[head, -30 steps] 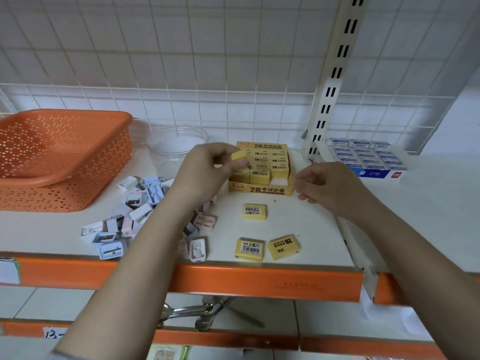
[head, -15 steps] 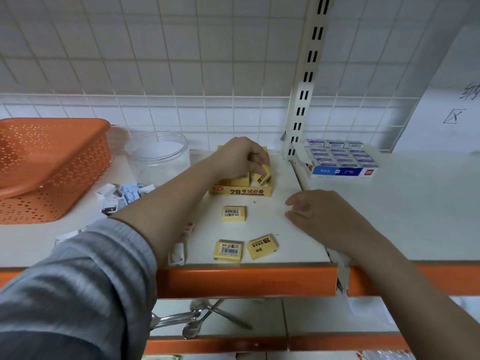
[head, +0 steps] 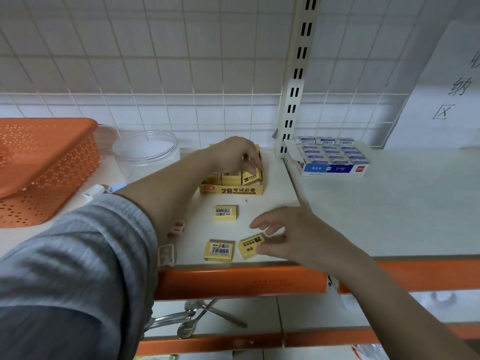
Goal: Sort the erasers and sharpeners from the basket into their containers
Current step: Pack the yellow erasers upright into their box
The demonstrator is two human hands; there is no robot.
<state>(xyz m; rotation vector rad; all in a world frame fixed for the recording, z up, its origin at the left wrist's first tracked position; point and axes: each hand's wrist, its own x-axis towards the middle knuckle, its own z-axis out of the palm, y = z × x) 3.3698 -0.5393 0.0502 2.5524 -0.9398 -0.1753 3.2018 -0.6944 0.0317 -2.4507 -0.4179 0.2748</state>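
Note:
A yellow eraser box sits at the back of the white shelf with several yellow erasers inside. My left hand reaches into it, fingertips pressing a tilted yellow eraser at the box's right end. My right hand is near the shelf's front edge, thumb and fingers closing on a loose yellow eraser. Two more loose erasers lie close by, one beside it and one farther back. The orange basket stands at the left. My left arm hides most of the sharpeners.
A clear round plastic jar stands behind my left arm. A blue-and-white box of erasers sits on the right shelf past the slotted upright. Small sharpeners lie near the front edge. The orange shelf lip runs below.
My left hand carried a yellow eraser into the box and now presses it down. My right hand moved forward and down from mid-shelf onto the loose eraser near the front edge.

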